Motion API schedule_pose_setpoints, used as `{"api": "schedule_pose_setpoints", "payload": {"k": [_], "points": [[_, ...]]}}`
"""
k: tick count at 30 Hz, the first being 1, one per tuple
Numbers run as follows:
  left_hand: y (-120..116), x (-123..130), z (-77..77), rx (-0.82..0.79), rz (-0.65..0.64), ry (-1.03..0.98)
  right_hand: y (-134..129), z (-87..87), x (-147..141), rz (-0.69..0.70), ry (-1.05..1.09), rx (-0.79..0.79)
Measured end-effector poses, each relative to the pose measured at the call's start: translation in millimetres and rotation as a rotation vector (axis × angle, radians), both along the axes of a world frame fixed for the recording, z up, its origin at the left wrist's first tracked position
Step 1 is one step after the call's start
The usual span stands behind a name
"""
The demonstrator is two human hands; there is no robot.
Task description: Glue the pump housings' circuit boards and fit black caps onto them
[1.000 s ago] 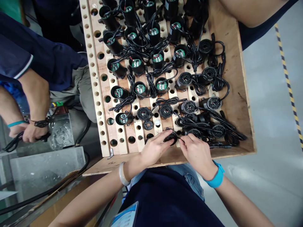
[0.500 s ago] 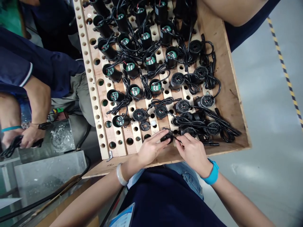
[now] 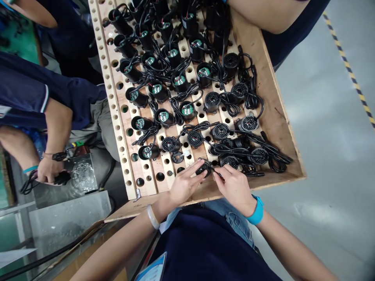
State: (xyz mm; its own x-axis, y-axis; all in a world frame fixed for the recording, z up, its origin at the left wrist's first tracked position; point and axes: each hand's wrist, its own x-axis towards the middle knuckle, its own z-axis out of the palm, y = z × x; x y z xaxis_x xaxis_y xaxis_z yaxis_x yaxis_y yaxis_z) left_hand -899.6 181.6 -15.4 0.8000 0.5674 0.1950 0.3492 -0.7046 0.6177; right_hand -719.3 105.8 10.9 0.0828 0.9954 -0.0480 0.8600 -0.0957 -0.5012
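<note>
At the near edge of the wooden tray, my left hand has its fingers closed over a black cylindrical housing with a slotted grille cap. My right hand, just to the right, pinches a thin black cable that runs to this housing. Fingers partly cover both. Behind my left hand lie a black disc with holes and a small white piece. Other grille-capped housings stand close by, including one behind my right hand.
Several open black cylinders with green circuit boards and coiled cables fill the tray. On the left, a co-worker's hand holds a black cabled part at a clear water tank. Another person's arm reaches along the far right.
My hands keep their hold on the housing and cable, with little movement. The view has shifted slightly. The co-worker's hands have moved right with the black part, towards the rippling water.
</note>
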Motion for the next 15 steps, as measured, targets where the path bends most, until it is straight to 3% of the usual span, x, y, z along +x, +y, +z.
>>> {"api": "schedule_pose_setpoints", "payload": {"k": [15], "points": [[1.0,-1.0,-1.9,0.055,-0.06,0.063,1.9,2.8,0.4,-0.013,0.042,-0.062]]}}
